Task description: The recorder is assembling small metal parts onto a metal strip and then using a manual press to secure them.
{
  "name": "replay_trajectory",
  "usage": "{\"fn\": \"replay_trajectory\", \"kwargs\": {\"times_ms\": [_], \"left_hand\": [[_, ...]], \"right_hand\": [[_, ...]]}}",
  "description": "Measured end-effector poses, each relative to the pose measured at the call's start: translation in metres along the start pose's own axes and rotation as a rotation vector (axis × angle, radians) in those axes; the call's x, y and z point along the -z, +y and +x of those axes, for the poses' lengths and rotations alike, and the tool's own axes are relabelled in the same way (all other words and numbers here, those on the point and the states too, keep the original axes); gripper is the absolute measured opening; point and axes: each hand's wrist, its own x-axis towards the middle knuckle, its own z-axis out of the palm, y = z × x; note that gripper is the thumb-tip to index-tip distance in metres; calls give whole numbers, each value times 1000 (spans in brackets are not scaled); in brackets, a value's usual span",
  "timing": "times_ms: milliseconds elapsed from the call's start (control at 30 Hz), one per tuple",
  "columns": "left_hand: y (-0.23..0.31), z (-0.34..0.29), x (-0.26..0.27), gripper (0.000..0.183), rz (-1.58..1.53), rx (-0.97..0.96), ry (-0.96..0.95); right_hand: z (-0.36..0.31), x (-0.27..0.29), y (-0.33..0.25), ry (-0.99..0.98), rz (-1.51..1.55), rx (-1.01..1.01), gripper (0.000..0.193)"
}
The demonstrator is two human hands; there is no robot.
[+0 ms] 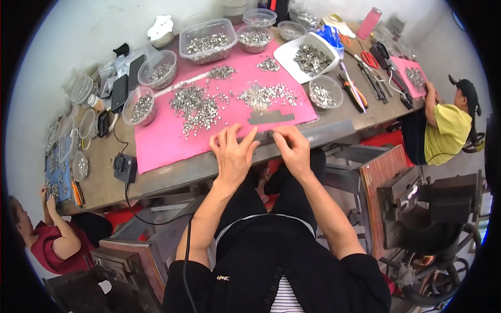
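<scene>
At the table's near edge, right in front of me, my left hand [233,152] and my right hand [295,151] face each other. A short dark grey metal strip [264,137] shows between the fingertips, partly hidden by them. Thumb and forefinger of the left hand close on its left end, while its other fingers are raised and curved. The right hand pinches at the other end. Just beyond lies a flat grey metal plate [271,117] with a stepped outline on the pink mat [156,151]. Small silvery metal pieces are heaped behind it, a large pile [193,107] to the left.
Clear tubs [207,39] of metal pieces and a white tray [292,70] line the back. Pliers [350,93] and red-handled scissors [369,60] lie right. A black adapter [125,168] with a cable stands left. Two co-workers sit at the sides, in yellow [448,130] and dark red [55,242].
</scene>
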Motion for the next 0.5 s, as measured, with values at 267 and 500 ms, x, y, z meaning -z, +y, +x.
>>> {"fn": "replay_trajectory", "kwargs": {"times_ms": [267, 500], "left_hand": [[9, -10, -7, 49, -104, 66, 111], [6, -10, -8, 50, -103, 69, 121]], "right_hand": [[9, 13, -7, -148, -121, 49, 5], [167, -20, 48, -123, -373, 164, 11]]}}
